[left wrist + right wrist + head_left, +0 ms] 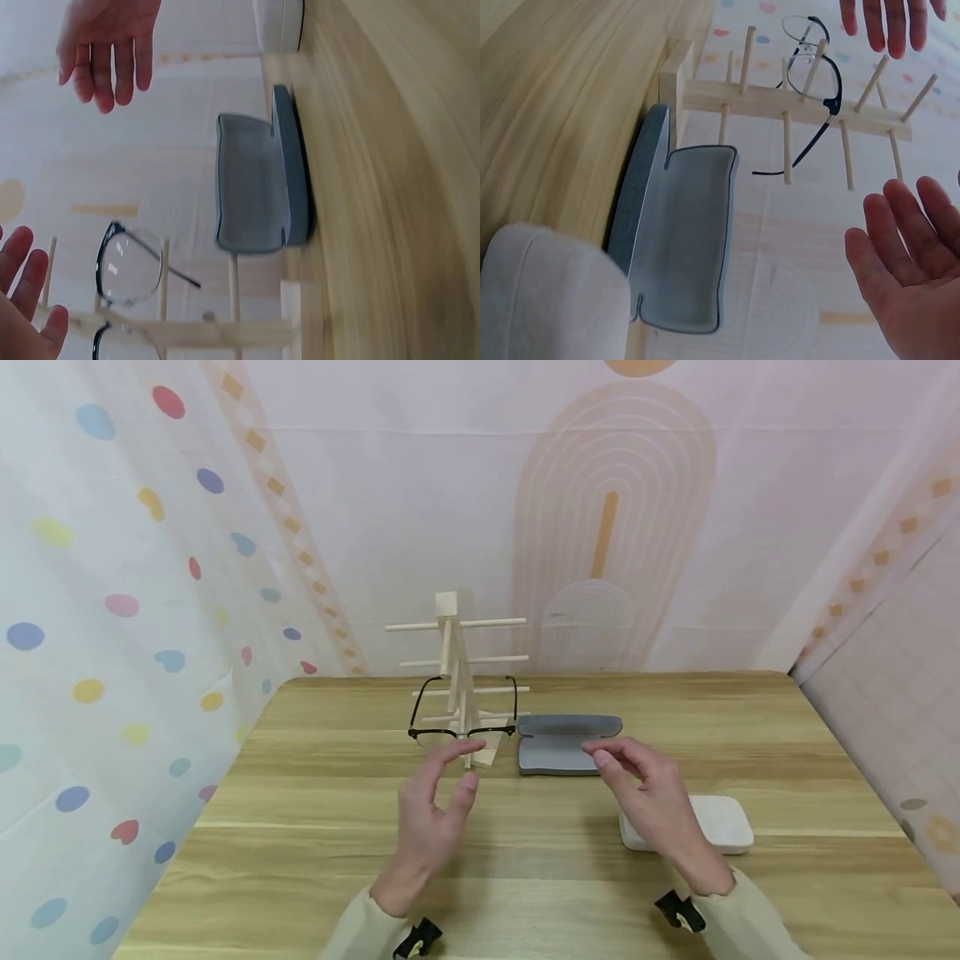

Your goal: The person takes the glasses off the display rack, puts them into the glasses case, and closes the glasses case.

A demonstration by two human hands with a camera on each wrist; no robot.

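Observation:
A pair of black half-rim eyeglasses [491,731] hangs on the pegs of a pale wooden display stand [459,660], temples pointing back. My left hand [435,814] hovers in front of the stand, fingers relaxed and holding nothing; its fingertips overlap the glasses' lower edge in the head view. Above the table on the right, my right hand [648,789] is loosely bent with nothing in it. Behind it lies a grey-blue glasses case [558,752], lid raised, its lining bare in the right wrist view. In that view the glasses [832,105] hang apart from both hands.
A white rounded box [723,822] sits on the wooden table [300,827] under my right forearm. Directly beside the stand's base is the case. A patterned curtain [420,510] rises behind the table's back edge, and another dotted one hangs at the left.

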